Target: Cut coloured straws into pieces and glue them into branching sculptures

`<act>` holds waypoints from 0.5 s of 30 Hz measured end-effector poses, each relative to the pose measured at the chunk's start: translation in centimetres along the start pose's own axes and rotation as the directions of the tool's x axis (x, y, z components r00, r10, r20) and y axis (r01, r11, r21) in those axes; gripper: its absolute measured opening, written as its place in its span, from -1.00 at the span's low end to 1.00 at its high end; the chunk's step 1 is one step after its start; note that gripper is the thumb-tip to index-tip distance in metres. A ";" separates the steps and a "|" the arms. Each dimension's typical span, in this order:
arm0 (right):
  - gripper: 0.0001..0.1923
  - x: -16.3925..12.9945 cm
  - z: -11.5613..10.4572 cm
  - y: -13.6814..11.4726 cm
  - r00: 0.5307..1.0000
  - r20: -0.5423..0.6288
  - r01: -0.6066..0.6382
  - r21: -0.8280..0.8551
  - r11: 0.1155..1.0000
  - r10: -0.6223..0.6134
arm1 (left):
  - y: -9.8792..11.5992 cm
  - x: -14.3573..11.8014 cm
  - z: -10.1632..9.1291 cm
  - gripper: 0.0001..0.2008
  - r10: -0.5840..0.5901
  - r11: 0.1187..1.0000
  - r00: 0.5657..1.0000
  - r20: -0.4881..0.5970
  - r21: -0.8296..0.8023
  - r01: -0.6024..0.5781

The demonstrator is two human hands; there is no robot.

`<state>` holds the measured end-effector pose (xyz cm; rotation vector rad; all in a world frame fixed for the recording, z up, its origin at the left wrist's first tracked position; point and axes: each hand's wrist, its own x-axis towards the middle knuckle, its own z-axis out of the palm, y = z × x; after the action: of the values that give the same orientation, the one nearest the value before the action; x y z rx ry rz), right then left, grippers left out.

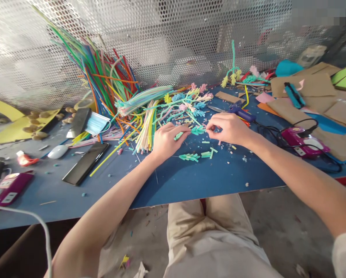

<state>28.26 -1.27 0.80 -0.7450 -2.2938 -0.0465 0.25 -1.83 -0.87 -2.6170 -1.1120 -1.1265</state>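
Note:
A green pipe-cleaner sprig [197, 130] with short slanted leaflets is stretched between my hands above the blue table. My left hand [168, 139] is closed with its fingers pinched at the sprig's left end, and a green piece shows between them. At the right end, the thumb and forefinger of my right hand [229, 126] are pinched together; the exact grip is partly hidden. Below them on the table lie another green sprig [189, 157] and some short cut green pieces [209, 153]. Beside my left hand rests a bundle of pale yellow and green pipe cleaners [146, 133].
Behind are tall coloured pipe cleaners [103, 77] and finished pastel sprigs [187, 104] against a perforated metal panel [190, 34]. A blue glue gun [244, 113] lies past my right hand, near a purple power strip [304, 141] and cardboard [303, 85]. A phone [86, 163] lies left.

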 end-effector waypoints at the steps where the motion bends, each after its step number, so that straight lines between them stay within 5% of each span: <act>1: -0.89 0.0 0.0 0.0 1.000 0.005 -0.006 -0.001 1.000 0.006 | 0.0 0.0 0.0 -0.77 -0.003 1.000 1.000 0.005 0.000 0.003; 15: -0.83 -0.2 -0.5 0.0 0.999 0.003 -0.048 0.038 0.998 0.048 | 0.1 0.2 0.0 -0.75 -0.042 0.999 0.999 0.005 -0.023 0.042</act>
<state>28.67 -1.47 1.08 -0.7807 -2.2715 0.0195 0.39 -1.81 -0.68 -2.6265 -1.1667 -1.1492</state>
